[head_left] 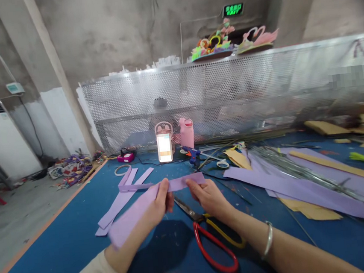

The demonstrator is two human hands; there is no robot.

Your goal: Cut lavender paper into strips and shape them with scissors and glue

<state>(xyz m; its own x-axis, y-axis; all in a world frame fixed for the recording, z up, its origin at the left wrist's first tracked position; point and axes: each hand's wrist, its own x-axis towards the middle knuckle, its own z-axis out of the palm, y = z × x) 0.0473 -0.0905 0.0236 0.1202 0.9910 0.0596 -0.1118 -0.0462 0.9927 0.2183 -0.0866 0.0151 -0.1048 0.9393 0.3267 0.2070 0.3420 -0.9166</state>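
Observation:
Between my two hands stretches a flat lilac strip (178, 183), held above the blue table. My left hand (159, 201) pinches it with the thumb on top, and a broad length of it hangs back over my left forearm. Near its right end, my right hand (205, 194) grips the strip between thumb and fingers. Scissors (211, 236) with one red and one yellow handle lie below my hands, blades pointing up and left. More lilac strips (121, 206) rest on the table to the left, partly behind the held one.
A lit phone (164, 147) stands at the back beside a pink bottle (187, 131). A blue glue gun (192, 153) lies in front of the bottle. Wires (288, 169), lilac sheets (302, 185) and tan pieces (311, 210) spread across the right. A perforated metal panel (128, 111) borders the back.

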